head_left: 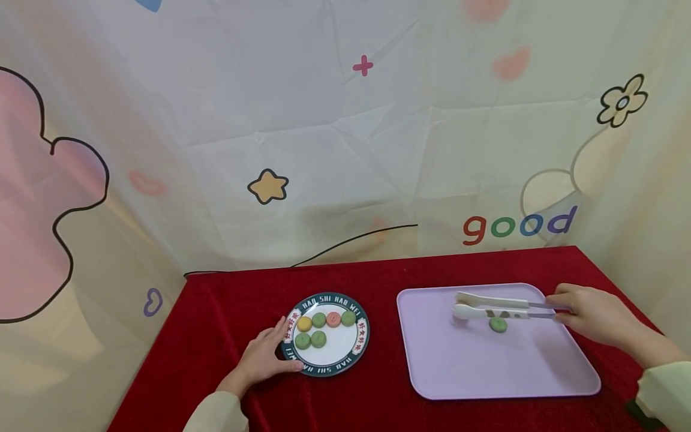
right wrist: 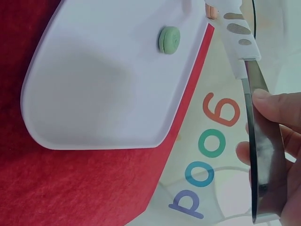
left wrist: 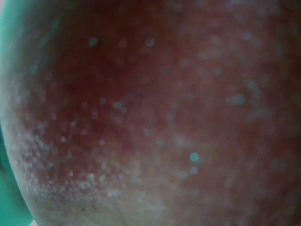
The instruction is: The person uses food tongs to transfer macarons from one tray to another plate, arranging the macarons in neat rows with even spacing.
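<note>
My left hand (head_left: 264, 354) lies at the left side of a round plate (head_left: 345, 354), fingers spread, fingertips and thumb touching its rim. Several macarons sit on the plate: one yellow macaron (head_left: 305, 324), one pink macaron (head_left: 333, 319) and green ones (head_left: 318, 339). Over the lilac tray (head_left: 486, 372), my right hand (head_left: 591, 312) grips metal tongs (head_left: 499, 306) with white tips pointing left. Below them a green macaron (right wrist: 169, 40) lies on the tray. By the tips shows a peach macaron (right wrist: 212, 12), partly hidden; whether the tongs pinch it I cannot tell.
A red cloth (head_left: 227, 306) covers the table. Behind it hangs a pale printed curtain (head_left: 335, 150). Red cloth separates the plate from the tray's raised rim. The left wrist view is a blurred close-up of skin.
</note>
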`<act>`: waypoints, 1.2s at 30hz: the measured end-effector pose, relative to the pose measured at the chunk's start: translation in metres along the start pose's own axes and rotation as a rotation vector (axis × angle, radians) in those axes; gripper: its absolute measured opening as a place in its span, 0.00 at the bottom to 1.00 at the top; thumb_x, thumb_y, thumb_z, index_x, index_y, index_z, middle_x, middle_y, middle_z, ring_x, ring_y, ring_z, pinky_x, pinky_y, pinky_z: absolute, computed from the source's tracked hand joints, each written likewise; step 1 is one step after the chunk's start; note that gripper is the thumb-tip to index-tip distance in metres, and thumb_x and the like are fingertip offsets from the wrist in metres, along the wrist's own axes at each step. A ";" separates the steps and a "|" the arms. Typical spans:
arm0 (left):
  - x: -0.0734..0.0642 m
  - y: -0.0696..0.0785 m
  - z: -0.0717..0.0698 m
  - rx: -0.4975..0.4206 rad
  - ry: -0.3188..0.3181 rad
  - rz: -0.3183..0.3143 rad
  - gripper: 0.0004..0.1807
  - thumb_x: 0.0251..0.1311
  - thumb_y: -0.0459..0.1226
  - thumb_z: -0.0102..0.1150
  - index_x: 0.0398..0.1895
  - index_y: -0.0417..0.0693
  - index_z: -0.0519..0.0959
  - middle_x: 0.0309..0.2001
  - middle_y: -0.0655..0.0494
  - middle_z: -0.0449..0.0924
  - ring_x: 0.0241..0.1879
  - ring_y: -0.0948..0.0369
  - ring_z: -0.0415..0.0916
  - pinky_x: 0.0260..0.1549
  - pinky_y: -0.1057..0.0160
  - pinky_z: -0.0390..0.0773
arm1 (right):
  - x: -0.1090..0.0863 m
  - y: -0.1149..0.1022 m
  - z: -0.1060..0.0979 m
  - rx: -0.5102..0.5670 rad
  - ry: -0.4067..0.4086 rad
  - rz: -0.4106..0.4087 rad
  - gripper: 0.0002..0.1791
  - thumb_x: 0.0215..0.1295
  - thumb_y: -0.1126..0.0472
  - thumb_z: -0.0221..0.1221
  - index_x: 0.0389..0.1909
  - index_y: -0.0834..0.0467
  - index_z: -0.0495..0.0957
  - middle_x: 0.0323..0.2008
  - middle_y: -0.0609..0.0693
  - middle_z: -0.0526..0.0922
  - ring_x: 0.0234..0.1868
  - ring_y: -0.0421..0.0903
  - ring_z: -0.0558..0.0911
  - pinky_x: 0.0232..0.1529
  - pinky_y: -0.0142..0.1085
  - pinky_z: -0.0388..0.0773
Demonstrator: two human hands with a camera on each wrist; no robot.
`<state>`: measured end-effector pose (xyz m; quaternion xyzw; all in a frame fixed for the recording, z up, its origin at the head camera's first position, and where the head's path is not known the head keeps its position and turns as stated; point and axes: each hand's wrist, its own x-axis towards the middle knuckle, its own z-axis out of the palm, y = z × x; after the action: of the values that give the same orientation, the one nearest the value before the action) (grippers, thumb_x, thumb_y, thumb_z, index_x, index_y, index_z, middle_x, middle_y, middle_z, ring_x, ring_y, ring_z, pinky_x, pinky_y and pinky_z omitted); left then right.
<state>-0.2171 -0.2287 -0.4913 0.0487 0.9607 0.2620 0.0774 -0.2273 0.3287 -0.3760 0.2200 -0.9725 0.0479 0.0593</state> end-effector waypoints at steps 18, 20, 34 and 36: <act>0.002 -0.001 0.000 0.010 -0.003 0.000 0.57 0.32 0.64 0.62 0.67 0.51 0.52 0.67 0.51 0.53 0.62 0.49 0.52 0.55 0.40 0.59 | 0.008 -0.019 -0.002 0.003 0.078 -0.086 0.12 0.38 0.61 0.68 0.30 0.55 0.83 0.26 0.42 0.76 0.25 0.36 0.73 0.23 0.27 0.72; 0.002 0.000 0.000 0.010 -0.004 0.001 0.57 0.32 0.64 0.62 0.67 0.51 0.52 0.67 0.51 0.53 0.62 0.49 0.52 0.55 0.40 0.60 | 0.008 -0.021 -0.001 0.004 0.088 -0.091 0.13 0.38 0.61 0.68 0.30 0.56 0.83 0.26 0.42 0.76 0.25 0.36 0.73 0.23 0.27 0.72; 0.001 0.001 0.000 -0.004 -0.006 -0.010 0.57 0.32 0.64 0.62 0.67 0.52 0.52 0.67 0.51 0.53 0.62 0.48 0.52 0.54 0.40 0.61 | 0.017 -0.038 0.002 0.014 0.118 -0.136 0.12 0.38 0.62 0.68 0.29 0.55 0.83 0.27 0.44 0.77 0.26 0.38 0.73 0.24 0.30 0.73; 0.001 0.000 0.000 -0.002 -0.006 -0.009 0.57 0.32 0.64 0.62 0.67 0.53 0.52 0.67 0.51 0.52 0.62 0.48 0.52 0.54 0.40 0.61 | 0.019 -0.040 0.002 0.016 0.122 -0.144 0.12 0.38 0.62 0.68 0.29 0.55 0.82 0.27 0.44 0.77 0.26 0.38 0.73 0.24 0.30 0.73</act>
<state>-0.2182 -0.2282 -0.4912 0.0451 0.9603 0.2627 0.0817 -0.2270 0.2845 -0.3731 0.2866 -0.9483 0.0643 0.1199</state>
